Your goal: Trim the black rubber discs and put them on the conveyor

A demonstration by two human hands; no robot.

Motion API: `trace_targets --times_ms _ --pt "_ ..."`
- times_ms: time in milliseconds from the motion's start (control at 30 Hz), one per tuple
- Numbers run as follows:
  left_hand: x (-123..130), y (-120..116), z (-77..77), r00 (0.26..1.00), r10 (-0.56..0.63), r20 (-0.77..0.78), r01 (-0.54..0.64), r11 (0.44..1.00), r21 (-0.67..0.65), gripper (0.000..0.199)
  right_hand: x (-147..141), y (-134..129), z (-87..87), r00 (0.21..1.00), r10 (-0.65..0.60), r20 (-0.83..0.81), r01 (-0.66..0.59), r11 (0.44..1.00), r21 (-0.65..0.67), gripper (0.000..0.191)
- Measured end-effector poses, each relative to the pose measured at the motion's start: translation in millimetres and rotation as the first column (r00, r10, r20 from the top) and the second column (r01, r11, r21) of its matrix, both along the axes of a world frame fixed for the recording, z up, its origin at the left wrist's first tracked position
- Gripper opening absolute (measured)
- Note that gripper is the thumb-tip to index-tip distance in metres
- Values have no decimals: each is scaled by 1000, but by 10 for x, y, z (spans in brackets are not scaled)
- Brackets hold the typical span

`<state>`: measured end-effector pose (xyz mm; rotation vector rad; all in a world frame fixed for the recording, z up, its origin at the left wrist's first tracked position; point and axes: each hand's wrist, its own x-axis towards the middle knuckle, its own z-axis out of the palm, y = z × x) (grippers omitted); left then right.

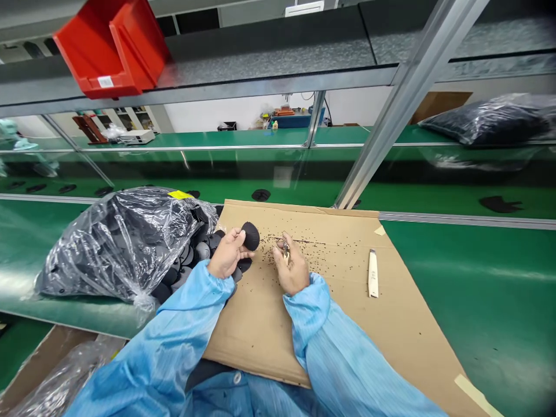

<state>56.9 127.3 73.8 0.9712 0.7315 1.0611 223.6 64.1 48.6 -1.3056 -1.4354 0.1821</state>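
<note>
Between the thumb and fingers of my left hand (227, 253) is a round black disc (251, 236), held up over the cardboard sheet (269, 341). My right hand (293, 270), just to its right, is closed around a small metal hand tool (286, 252), which looks like clippers; most of it is hidden by the fingers. Tool and disc are apart. Tiny black bits (313, 250) lie scattered over the cardboard around both hands. A clear plastic bag (125, 243) full of black discs lies to the left, and loose black discs (185, 269) spill from its opening beside my left wrist.
A cream-coloured strip (373, 273) with writing lies on the cardboard at the right. Behind, black pieces (261, 195) lie on the green belt. A metal post (408, 104) rises at the right. A red bin (115, 49) sits on the upper shelf.
</note>
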Motion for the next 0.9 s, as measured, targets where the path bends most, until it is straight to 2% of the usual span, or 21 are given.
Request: trace_targets --times_ms 233,367,533,633,700,767,900 --pt "-52 -79 -121 969 -50 243 71 994 -78 43 -21 -54 6 977 62 206 -60 998 -14 36" --pt "-49 -61 -138 955 -74 288 118 984 -137 46 -31 -43 -14 969 75 237 -70 997 -26 34" --pt "15 -87 -223 994 -36 107 37 999 -8 43 -34 -35 -16 979 49 200 -41 998 -48 31" --pt "36 -119 -269 991 6 -135 19 984 178 35 -54 -44 -14 983 42 179 -34 998 -44 29" --pt "36 -136 -283 960 44 -275 49 945 324 31 -71 -51 -15 986 35 166 -29 999 -36 28" --pt "33 -142 -298 943 80 -322 58 916 397 29 -85 -55 -16 991 19 135 -15 1000 -26 27" --pt "26 -114 -373 942 142 -303 -23 930 367 35 -77 -40 1 997 -61 -54 62 998 25 28"
